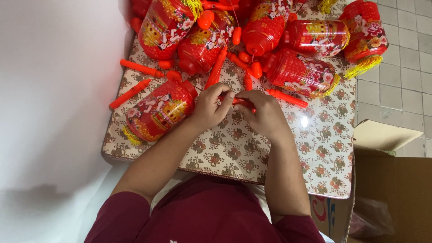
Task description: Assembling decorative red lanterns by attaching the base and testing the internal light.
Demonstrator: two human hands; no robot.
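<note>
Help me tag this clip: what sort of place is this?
Probably a small home or workshop assembly spot. Both hands, left hand and right hand, work an orange stick on a floral-covered table heaped with red lanterns, beside a cardboard box on a tiled floor.

Red lanterns (252, 31) and orange sticks (141, 68) crowd the far table (234, 153); near half lies open

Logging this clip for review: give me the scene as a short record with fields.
Surface: floral table
Left hand: grips one end of an orange stick
Right hand: grips the same stick
Beside left hand: red lantern on its side, yellow tassel
Farther back: more lanterns, loose orange sticks
Right of table: cardboard box, tiled floor
</note>
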